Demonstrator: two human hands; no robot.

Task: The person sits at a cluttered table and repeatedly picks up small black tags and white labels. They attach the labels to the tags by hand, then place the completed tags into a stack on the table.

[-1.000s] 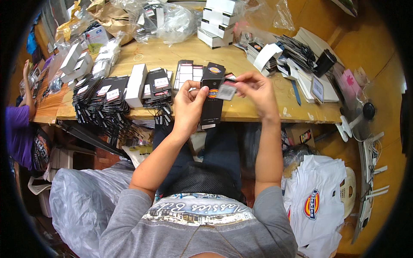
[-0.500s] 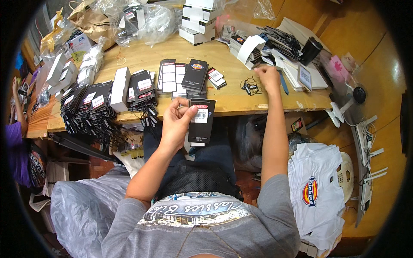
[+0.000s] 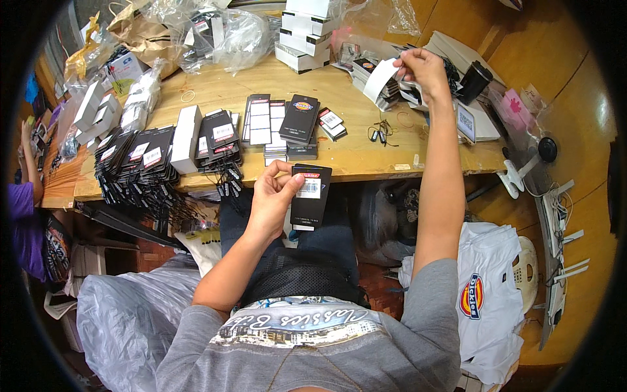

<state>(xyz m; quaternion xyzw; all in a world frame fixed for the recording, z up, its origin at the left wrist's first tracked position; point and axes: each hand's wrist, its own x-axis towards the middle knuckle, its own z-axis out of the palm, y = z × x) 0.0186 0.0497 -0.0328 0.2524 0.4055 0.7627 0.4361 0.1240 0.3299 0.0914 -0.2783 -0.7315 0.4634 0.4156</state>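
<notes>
My left hand (image 3: 273, 196) pinches a few black hang tags (image 3: 309, 208), held upright over my lap. The front one carries a red band and a white barcode sticker. Over the back right of the table is my right hand (image 3: 423, 72), its fingers drawn together beside a white paper band (image 3: 380, 85) wrapped round a bundle of tags. Whatever the fingers hold, if anything, is too small to make out. Beyond the held tags stand a pile of black tags (image 3: 300, 119) and rows of white stickers (image 3: 260, 124). Black tag strings (image 3: 381, 132) lie loose to their right.
Strung black tags (image 3: 139, 157) fill the table's left, beside a white box (image 3: 187, 139). White boxes (image 3: 304, 40) are stacked at the back. A black cup (image 3: 474, 78) and a framed card (image 3: 466, 121) stand right. White shirts (image 3: 488, 287) lie below, and another person sits far left.
My right hand has moved from beside the loose strings up and away to the paper-banded bundle. My left hand, still gripping the tags, has dropped slightly toward me.
</notes>
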